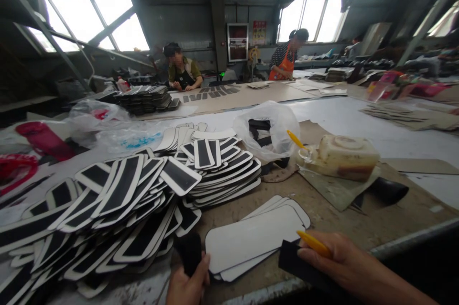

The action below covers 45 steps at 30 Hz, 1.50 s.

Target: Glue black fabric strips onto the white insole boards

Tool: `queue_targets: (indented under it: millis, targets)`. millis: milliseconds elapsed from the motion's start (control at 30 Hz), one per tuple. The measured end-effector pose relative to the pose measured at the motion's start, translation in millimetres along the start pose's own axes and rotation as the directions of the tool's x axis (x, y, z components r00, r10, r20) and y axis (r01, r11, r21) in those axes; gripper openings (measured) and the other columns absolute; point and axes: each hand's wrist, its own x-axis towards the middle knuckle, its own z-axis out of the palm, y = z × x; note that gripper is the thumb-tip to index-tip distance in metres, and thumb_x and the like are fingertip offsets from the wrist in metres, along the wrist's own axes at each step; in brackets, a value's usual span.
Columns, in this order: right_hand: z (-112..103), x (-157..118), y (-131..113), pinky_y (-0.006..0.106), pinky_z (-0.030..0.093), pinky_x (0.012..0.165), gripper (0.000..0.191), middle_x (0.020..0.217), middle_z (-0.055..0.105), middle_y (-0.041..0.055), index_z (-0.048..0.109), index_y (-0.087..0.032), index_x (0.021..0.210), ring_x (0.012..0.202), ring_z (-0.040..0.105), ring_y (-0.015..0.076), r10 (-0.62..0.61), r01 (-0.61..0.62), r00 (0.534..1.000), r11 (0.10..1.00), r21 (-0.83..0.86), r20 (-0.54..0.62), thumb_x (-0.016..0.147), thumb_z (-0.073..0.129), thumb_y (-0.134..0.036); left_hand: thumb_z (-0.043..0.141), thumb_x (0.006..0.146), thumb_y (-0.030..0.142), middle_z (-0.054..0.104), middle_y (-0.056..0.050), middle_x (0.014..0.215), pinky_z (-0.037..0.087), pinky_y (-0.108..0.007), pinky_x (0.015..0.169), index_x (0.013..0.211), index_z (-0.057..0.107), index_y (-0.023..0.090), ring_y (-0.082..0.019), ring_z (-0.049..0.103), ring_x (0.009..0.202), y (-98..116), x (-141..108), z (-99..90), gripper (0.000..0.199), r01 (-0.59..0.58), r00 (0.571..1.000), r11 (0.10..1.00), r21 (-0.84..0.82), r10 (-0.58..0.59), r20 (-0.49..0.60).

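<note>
At the bottom, my left hand [189, 282] is closed on a piece of black material [190, 250], pinched under the thumb. My right hand [335, 257] grips a yellow-handled tool [315, 244], its working end not visible, along with a black strip [304, 266] that hangs below the fingers. Between the hands lies a small stack of pale rounded panels [254, 235], fanned slightly, on brown board. To the left spreads a large heap of pale panels with black strips on their faces [124, 185].
A stained plastic container [344, 157] rests at the right, with another yellow-handled tool [296, 140] at its mouth. Behind the heap sits a clear plastic bag [287, 121] with black pieces. Two people work at the far table [279, 93]. The bench edge [412, 238] runs along the lower right.
</note>
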Motion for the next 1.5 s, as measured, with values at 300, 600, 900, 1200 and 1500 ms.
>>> queue_targets:
  millis: [300,600,900,1200,1500]
  targets:
    - [33,80,-60,0.023,0.030,0.053,0.028,0.063,0.056,-0.0013,0.058,-0.018,0.069,0.057,0.047,0.0122,-0.002,0.098,0.953,0.948,-0.303,0.302,0.083,0.050,-0.041,0.059,0.065,0.050,0.048,0.003,0.050,0.023,-0.023,0.044,0.067,0.056,0.016,-0.009,0.035,0.043,7,2,-2.0,0.035,0.093,0.987,0.994,-0.055,-0.085,0.137]
    - [62,119,-70,0.022,0.027,0.044,0.029,0.053,0.050,-0.0028,0.059,-0.016,0.067,0.047,0.042,0.0097,0.121,0.018,0.929,0.929,-0.370,0.349,0.080,0.051,-0.040,0.054,0.071,0.046,0.044,0.004,0.047,0.023,-0.023,0.042,0.061,0.052,0.018,-0.008,0.035,0.041,0,7,-6.6,0.031,0.112,0.967,0.993,-0.040,-0.099,0.235]
    - [70,130,-73,0.022,0.030,0.049,0.027,0.062,0.060,0.0017,0.061,-0.017,0.070,0.054,0.050,0.0125,0.083,0.085,0.937,0.887,-0.455,0.338,0.080,0.052,-0.041,0.051,0.075,0.043,0.047,0.003,0.050,0.024,-0.023,0.042,0.058,0.051,0.018,-0.008,0.036,0.042,-4,13,-8.3,0.030,0.096,0.960,0.995,-0.032,-0.084,0.268]
    - [74,133,-75,0.024,0.032,0.052,0.025,0.068,0.066,0.0050,0.067,-0.018,0.079,0.059,0.056,0.0155,0.068,0.130,0.933,0.853,-0.506,0.355,0.081,0.051,-0.038,0.052,0.073,0.040,0.047,0.004,0.048,0.025,-0.023,0.042,0.055,0.049,0.019,-0.008,0.037,0.040,5,12,-7.8,0.028,0.137,0.959,0.990,-0.007,-0.131,0.252]
    - [68,119,-88,0.026,0.040,0.058,0.028,0.084,0.073,0.0112,0.073,-0.019,0.091,0.077,0.067,0.0244,0.070,0.084,0.957,0.862,-0.499,0.282,0.077,0.055,-0.036,0.063,0.057,0.054,0.049,0.000,0.044,0.035,-0.029,0.048,0.053,0.055,0.020,-0.016,0.046,0.045,-2,23,3.6,0.036,0.060,0.979,0.997,-0.040,-0.051,0.198]
